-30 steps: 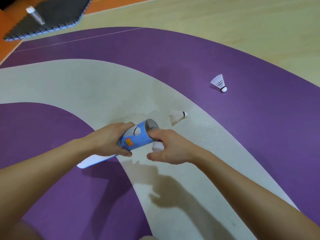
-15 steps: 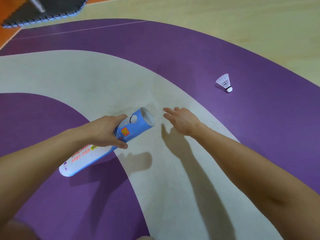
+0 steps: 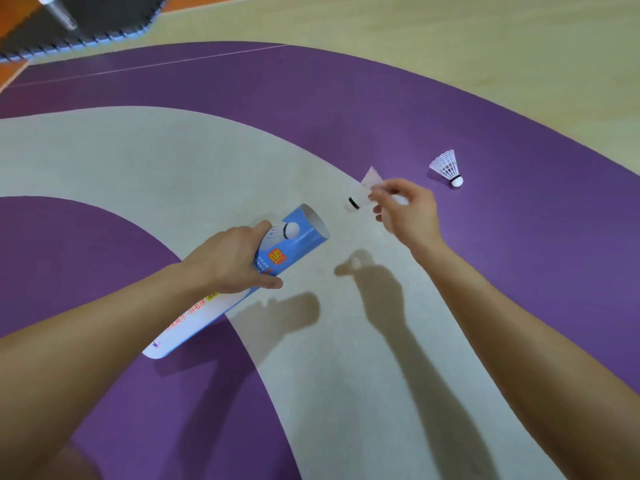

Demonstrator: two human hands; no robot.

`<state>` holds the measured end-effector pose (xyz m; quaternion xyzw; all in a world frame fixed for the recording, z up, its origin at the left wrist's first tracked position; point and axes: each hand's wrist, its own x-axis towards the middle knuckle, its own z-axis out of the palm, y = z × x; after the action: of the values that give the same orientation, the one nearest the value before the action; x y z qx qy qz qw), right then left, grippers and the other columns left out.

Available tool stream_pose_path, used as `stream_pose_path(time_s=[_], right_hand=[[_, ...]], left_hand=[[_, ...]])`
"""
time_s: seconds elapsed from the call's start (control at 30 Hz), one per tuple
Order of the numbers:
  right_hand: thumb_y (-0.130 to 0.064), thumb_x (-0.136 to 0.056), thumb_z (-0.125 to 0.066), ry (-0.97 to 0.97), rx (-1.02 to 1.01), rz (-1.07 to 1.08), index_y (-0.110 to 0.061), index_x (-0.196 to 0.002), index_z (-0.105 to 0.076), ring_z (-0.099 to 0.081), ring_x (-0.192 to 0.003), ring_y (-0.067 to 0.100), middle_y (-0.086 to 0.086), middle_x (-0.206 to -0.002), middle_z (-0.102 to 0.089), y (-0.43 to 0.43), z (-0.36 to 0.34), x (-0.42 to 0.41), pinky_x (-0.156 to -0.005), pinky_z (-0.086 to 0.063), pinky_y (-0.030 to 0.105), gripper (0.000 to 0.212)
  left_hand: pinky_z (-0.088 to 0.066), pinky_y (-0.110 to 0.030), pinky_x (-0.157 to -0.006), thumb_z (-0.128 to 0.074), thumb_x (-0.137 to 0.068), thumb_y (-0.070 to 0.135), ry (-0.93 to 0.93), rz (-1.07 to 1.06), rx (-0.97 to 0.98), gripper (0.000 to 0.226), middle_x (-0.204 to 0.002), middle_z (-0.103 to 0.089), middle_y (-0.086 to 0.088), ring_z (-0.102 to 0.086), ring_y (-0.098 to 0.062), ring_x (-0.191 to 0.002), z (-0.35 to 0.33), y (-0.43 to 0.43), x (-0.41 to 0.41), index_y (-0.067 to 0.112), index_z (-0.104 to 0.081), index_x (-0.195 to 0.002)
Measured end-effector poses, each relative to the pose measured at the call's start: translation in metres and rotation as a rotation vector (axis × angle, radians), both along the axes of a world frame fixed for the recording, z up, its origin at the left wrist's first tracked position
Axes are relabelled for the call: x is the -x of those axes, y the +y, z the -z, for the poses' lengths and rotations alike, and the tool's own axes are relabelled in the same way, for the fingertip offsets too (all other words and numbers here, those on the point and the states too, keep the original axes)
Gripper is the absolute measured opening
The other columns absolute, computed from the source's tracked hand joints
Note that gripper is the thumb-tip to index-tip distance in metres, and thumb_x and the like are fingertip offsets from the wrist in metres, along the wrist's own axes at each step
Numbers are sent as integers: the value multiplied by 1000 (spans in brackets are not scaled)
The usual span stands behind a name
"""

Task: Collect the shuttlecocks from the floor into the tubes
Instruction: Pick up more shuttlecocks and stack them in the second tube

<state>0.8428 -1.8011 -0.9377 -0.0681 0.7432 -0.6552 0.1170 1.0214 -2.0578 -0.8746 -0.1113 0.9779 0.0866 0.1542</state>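
The shuttlecock (image 3: 360,197) pinched in the right hand (image 3: 408,213) is blurred, its skirt partly covered by that grip. Below the left hand's (image 3: 228,261) grip, the tube's (image 3: 301,244) print cannot be read.

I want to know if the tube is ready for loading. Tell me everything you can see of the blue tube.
The blue tube is a long cylinder, cardboard by its look, blue at the mouth and fading to white at the lower end. It has an orange label, red characters and a shuttlecock picture printed near the mouth. It is uncapped and tilted, with the mouth up and away from the person. The left hand grips it round the middle. Its inside is hidden.
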Motion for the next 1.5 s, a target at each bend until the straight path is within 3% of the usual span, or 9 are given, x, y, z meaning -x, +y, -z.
stream_pose_path(time_s=[0.07,0.2,0.4,0.6,0.77,0.87,1.0,1.27,1.5], right_hand=[[-14,-99,-70,-65,211,-7,-12,-95,-77,-69,-70,22,8,-93,-79,9,-27,-20,-69,-64,37,8],[-11,-101,-68,25,275,-11,-12,-95,-76,-68,-67,26,12,-95,-79,5,-55,-49,-66,-63,40,10],[-9,-98,-65,-183,-92,-711,-13,-121,-70,-71,-64,30,22,-78,-75,16,-71,-54,-65,-58,37,24],[-11,-94,-72,-161,-309,-916,-29,-109,-66,-74,-71,25,12,-81,-77,17,-88,-59,-74,-64,41,25],[-1,-92,-69,-64,-90,-614,-15,-116,-74,-71,-71,21,6,-113,-76,32,-96,-34,-69,-61,36,28],[-16,-84,-73,131,-301,-512,-26,-121,-73,-68,-85,7,-12,-114,-75,54,-94,-5,-78,-59,34,39],[-17,-84,-78,269,-766,-546,-16,-144,-51,-55,-119,21,-2,-129,-57,88,-95,40,-97,-50,35,66],[-49,-91,-60,491,-1126,-367,-18,-103,-62,-65,-81,32,2,-86,-67,166,-83,97,-69,-55,38,33],[-32,-91,-58,445,-1081,-446,-18,-110,-68,-64,-99,32,3,-103,-67,211,-76,112,-77,-55,38,26]], left_hand=[[-51,-38,-68,-91,-73,65,28,-10,11,68,-92,-65,9,-63,-19,-79,1,1,3,35,-46,-113],[-57,-43,-73,-91,-75,64,76,-27,-32,66,-90,-67,7,-65,-21,-79,-5,13,14,30,-48,-113],[-55,-42,-70,-91,-71,66,87,58,14,68,-90,-64,7,-64,-25,-78,-10,28,23,32,-44,-107],[-55,-41,-72,-91,-71,66,83,140,81,70,-98,-62,5,-63,-27,-83,-16,32,20,33,-47,-116],[-57,-44,-73,-92,-71,63,87,58,54,68,-96,-63,5,-64,-25,-81,-23,28,26,33,-45,-109],[-59,-44,-74,-91,-71,64,76,19,47,68,-96,-66,5,-66,-25,-82,-25,31,34,32,-46,-111],[-59,-43,-71,-92,-70,62,59,16,24,67,-92,-67,4,-67,-26,-78,-25,46,53,33,-46,-108],[-59,-43,-70,-95,-69,60,107,15,-47,67,-89,-68,7,-67,-24,-78,-30,101,112,30,-49,-108],[-52,-38,-64,-96,-72,54,158,-46,-120,62,-92,-67,10,-65,-16,-77,-59,141,136,34,-49,-106]])
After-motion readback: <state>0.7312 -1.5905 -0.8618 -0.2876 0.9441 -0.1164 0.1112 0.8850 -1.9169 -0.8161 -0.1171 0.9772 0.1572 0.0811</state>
